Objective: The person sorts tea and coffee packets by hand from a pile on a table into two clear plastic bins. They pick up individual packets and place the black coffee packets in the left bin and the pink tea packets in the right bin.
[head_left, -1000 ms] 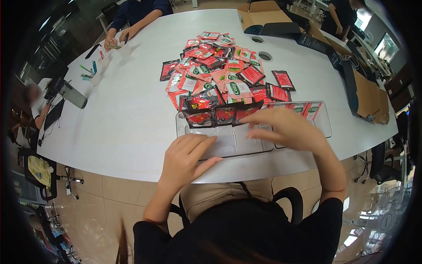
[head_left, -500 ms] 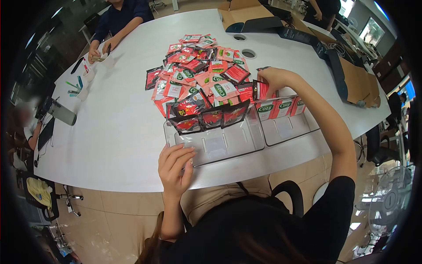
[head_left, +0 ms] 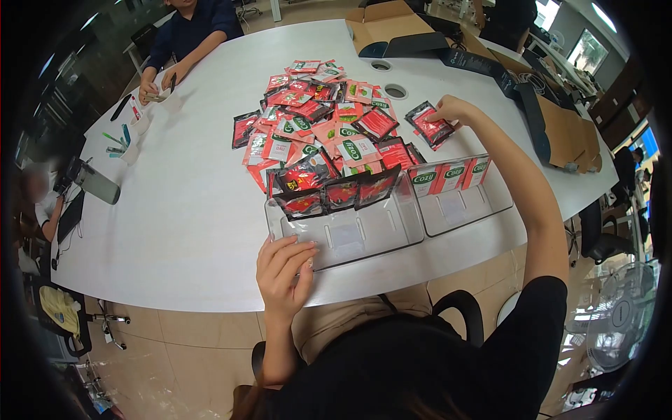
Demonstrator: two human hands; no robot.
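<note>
Pinched in my right hand [head_left: 451,112] is a black-and-red sachet [head_left: 428,124], lifted to the right of a heap of sachets [head_left: 358,151]. The heap mixes pink-and-green "Cozy" packets with black-and-red ones. My left hand [head_left: 285,269] rests with fingers extended at the near left corner of a clear plastic bin [head_left: 381,241]. Several black-and-red sachets [head_left: 341,194] stand in a row along that bin's far wall. Beside it on the right, a second clear bin [head_left: 462,218] holds 3 upright pink Cozy sachets [head_left: 450,176] at its back.
Opened cardboard boxes [head_left: 392,29] lie at the table's far right, near two round cable holes. Another person [head_left: 189,35] sits at the far left, hands at a white cup. Cups of pens [head_left: 127,148] and a grey bottle [head_left: 98,180] are on the left.
My right hand has moved right and away from the heap with the black-and-red sachet, which now shows more fully. My left hand stays at the bin's corner.
</note>
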